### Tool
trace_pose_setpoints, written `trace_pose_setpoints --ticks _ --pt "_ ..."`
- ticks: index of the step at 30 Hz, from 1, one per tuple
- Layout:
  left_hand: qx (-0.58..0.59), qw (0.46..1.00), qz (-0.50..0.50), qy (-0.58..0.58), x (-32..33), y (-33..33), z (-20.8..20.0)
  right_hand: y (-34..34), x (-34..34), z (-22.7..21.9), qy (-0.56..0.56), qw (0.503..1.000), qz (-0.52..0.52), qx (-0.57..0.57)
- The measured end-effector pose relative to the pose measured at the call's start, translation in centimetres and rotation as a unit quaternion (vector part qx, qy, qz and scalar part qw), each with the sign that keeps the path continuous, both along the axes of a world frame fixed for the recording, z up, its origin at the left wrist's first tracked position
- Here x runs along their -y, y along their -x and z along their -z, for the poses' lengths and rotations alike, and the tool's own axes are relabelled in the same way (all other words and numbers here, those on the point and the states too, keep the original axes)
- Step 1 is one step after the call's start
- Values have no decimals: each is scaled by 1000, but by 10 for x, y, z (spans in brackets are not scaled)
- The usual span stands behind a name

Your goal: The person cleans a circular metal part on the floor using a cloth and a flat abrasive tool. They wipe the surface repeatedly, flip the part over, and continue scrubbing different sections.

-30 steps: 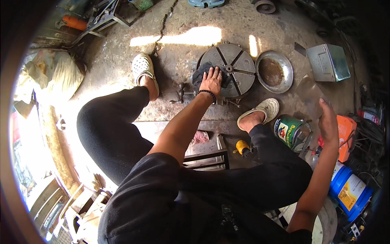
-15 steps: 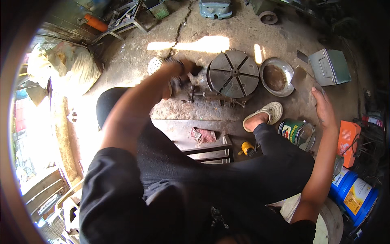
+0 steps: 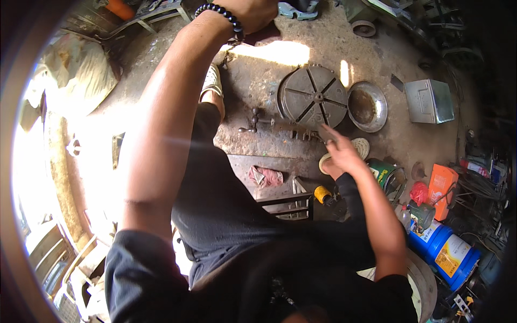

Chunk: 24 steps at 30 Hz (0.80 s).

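Rusty grey steel: round slotted plate [image 3: 314, 97] lies flat on the concrete floor [image 3: 258, 81], just beyond the right hand's fingertips. Bar-shaped metal fixture with a crank handle [image 3: 277, 126] sits along its near edge, running left of those fingertips.

Right hand [image 3: 340, 151]: fingers released and spread, index pointing toward the fixture's end. Grasping nothing. Looks just above the fixture end; contact can't be confirmed. Pale sandal [image 3: 355, 149] directly under the palm.

Left hand [image 3: 253, 11]: raised to the top edge, cut off by the frame, black bead bracelet [image 3: 221, 13] on the wrist. Fingers appear curled, but can't tell whether they grip anything.

Outward from the right fingers:
- Right of the tips: shallow metal bowl [image 3: 367, 106], rusty inside, touching or nearly touching the plate rim.
- Further right: grey metal box [image 3: 429, 100], well apart.
- Behind the wrist: green tin can [image 3: 386, 175], then orange container [image 3: 441, 184], blue drum [image 3: 444, 248].
- Toward the body: pink rag [image 3: 265, 176] on a dark floor panel, yellow-handled tool [image 3: 323, 194] near the knee.
- Left foot in a white sandal [image 3: 211, 82] left of the crank handle.
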<state>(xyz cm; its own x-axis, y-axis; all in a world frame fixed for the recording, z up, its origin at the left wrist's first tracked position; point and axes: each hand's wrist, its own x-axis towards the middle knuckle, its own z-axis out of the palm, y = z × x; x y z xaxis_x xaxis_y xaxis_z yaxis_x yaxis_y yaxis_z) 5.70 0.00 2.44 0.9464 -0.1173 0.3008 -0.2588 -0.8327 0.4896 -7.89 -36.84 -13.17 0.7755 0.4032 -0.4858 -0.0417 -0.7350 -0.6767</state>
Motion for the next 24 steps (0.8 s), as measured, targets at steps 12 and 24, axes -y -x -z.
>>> trace_pose_setpoints --ticks 12,24 --pt "-4 986 133 102 -3 14 -30 14 -121 152 255 944 -97 184" --pt "-6 990 110 84 6 41 -42 38 -133 156 269 946 -23 182"
